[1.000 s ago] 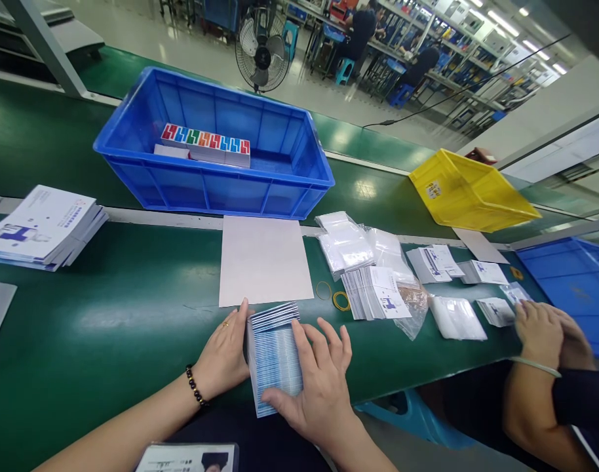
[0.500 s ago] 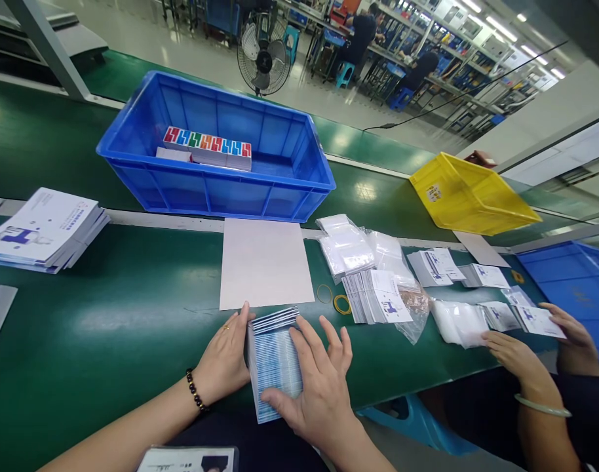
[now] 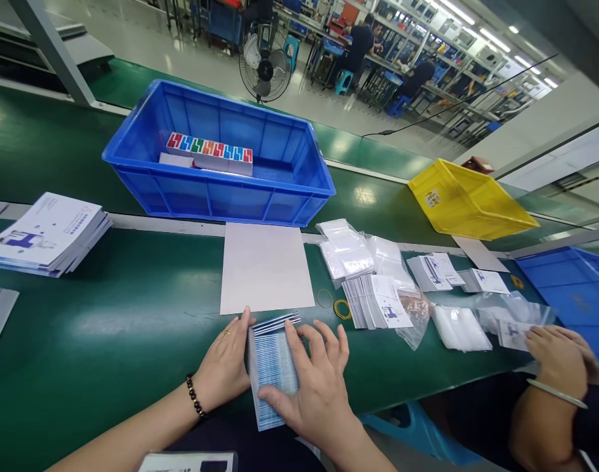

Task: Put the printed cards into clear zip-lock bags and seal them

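A thick stack of folded leaflets [image 3: 274, 367], pale blue along its edges, stands at the near side of the green table in front of me. My left hand [image 3: 227, 359] grips its left side, fingers stretched up past the far corner. Across the top and right side lies my right hand [image 3: 315, 377], its thumb and index finger on the leaflet edges, the other fingers bent. A few leaflets at the far end lean at a different angle from the rest. Just beyond the stack lies a blank sheet of card [image 3: 267, 269]. Rubber bands [image 3: 342, 309] rest to its right.
A blue crate [image 3: 221, 190] holding a row of colourful boxes stands behind the card. Booklets [image 3: 44, 229] are piled at left. To the right are plastic bags [image 3: 346, 252], fanned leaflets [image 3: 378, 301], a yellow crate [image 3: 471, 200] and a co-worker's hands [image 3: 558, 351] with a bagged leaflet.
My right index finger has shifted slightly left over the leaflet edges; my left hand keeps its hold. At right, the co-worker's hands have come together at a leaflet and a clear bag.
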Demonstrator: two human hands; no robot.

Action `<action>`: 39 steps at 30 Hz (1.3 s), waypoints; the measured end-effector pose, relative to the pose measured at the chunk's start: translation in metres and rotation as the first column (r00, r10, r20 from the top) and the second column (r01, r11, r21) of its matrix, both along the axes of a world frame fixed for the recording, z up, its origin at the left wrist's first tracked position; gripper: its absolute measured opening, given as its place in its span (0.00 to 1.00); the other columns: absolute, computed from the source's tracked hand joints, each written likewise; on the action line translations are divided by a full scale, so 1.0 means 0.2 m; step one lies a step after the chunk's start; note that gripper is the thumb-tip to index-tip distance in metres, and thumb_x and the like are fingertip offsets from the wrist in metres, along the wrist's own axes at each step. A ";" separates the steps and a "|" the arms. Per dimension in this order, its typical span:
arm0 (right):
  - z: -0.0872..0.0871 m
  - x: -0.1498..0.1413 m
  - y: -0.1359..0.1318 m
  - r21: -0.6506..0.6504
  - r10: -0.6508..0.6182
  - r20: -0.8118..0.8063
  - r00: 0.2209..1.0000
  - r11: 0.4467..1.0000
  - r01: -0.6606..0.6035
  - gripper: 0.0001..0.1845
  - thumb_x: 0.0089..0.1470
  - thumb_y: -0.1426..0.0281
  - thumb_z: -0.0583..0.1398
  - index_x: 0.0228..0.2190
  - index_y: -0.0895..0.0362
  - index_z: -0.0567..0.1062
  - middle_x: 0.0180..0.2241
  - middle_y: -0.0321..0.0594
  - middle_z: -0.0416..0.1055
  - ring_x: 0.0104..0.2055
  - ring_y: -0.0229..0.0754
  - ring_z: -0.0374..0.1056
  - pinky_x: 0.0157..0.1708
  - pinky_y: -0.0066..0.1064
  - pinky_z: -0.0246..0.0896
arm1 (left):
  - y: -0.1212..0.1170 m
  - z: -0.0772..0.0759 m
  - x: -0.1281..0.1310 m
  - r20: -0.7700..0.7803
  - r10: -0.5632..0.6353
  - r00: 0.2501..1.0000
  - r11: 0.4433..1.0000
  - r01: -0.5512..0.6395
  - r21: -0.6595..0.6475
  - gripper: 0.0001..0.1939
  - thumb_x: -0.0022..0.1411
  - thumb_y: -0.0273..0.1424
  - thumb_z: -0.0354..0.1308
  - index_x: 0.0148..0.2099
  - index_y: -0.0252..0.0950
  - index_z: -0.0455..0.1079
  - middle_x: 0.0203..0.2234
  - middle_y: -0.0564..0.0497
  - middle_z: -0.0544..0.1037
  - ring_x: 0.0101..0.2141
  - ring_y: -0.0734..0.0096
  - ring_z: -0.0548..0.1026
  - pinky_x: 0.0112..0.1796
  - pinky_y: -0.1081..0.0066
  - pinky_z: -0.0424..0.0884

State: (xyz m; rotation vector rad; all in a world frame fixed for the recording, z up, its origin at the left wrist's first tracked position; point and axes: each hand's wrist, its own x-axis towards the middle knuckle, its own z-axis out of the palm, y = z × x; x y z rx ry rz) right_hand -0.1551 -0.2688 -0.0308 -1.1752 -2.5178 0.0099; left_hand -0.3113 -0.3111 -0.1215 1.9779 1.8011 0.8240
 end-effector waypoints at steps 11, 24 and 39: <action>0.01 0.00 0.01 -0.066 0.083 0.015 0.996 0.994 -0.082 0.39 0.40 0.45 0.53 0.46 0.62 0.64 0.53 0.54 0.56 0.56 0.62 0.46 0.52 0.58 0.36 | 0.00 0.00 0.00 0.033 0.012 0.999 1.000 -0.013 0.015 0.48 0.50 0.37 0.56 0.62 0.31 0.27 0.48 0.35 0.67 0.48 0.53 0.67 0.46 0.52 0.65; -0.37 0.29 0.13 -0.643 -0.301 -0.545 0.782 0.749 -0.159 0.29 0.47 0.75 0.51 0.53 0.56 0.55 0.51 0.48 0.61 0.53 0.45 0.58 0.49 0.45 0.57 | -0.01 0.10 0.01 0.311 0.042 0.949 0.997 -0.021 -0.072 0.30 0.42 0.33 0.61 0.49 0.35 0.58 0.42 0.41 0.71 0.43 0.53 0.69 0.47 0.50 0.62; -0.20 0.00 0.14 -0.769 -0.703 -0.633 0.323 0.522 -0.371 0.44 0.44 0.55 0.57 0.56 0.60 0.46 0.40 0.46 0.70 0.40 0.44 0.68 0.41 0.37 0.62 | 0.20 0.27 0.46 0.809 0.490 -0.325 0.852 -0.017 -0.523 0.12 0.51 0.32 0.57 0.40 0.37 0.66 0.38 0.49 0.74 0.35 0.73 0.73 0.36 0.73 0.69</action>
